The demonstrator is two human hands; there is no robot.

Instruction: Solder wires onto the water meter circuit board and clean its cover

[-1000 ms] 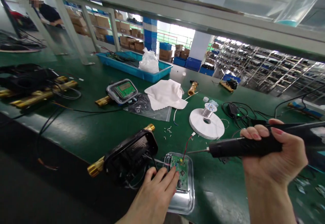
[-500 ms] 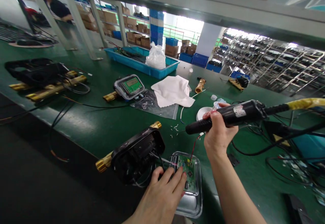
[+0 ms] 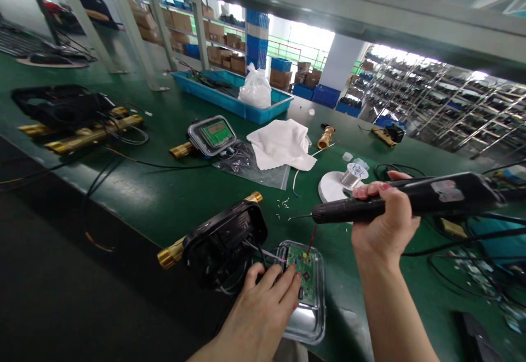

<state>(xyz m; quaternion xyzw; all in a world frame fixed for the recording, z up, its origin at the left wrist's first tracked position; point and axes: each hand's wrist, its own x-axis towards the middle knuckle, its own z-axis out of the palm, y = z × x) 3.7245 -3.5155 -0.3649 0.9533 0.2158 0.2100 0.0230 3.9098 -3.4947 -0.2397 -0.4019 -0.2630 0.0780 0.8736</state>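
Green matting covers the workbench [image 3: 172,197], and everything below is placed against the circuit board [image 3: 304,274] near its front edge. Far behind the board, a blue tray [image 3: 230,102] holds a white plastic bag [image 3: 255,88]. Closer, still behind the board, a white cloth [image 3: 281,144] lies beside a second meter with a green display [image 3: 212,134]. Just left of the board, touching it by wires, sits the black meter housing [image 3: 224,241] on its brass pipe, with 2 brass ends showing. Right of and above the board, the right hand [image 3: 384,225] is closed around a black soldering iron [image 3: 394,203], fingers wrapped over the grip; its thin tip points left and hovers behind the board, apart from it. The board itself rests in a clear cover [image 3: 308,318]. The left hand [image 3: 263,310] lies on the board's left edge, fingers spread flat and pressing down. Behind the board, a solder spool [image 3: 354,174] stands on a white disc.
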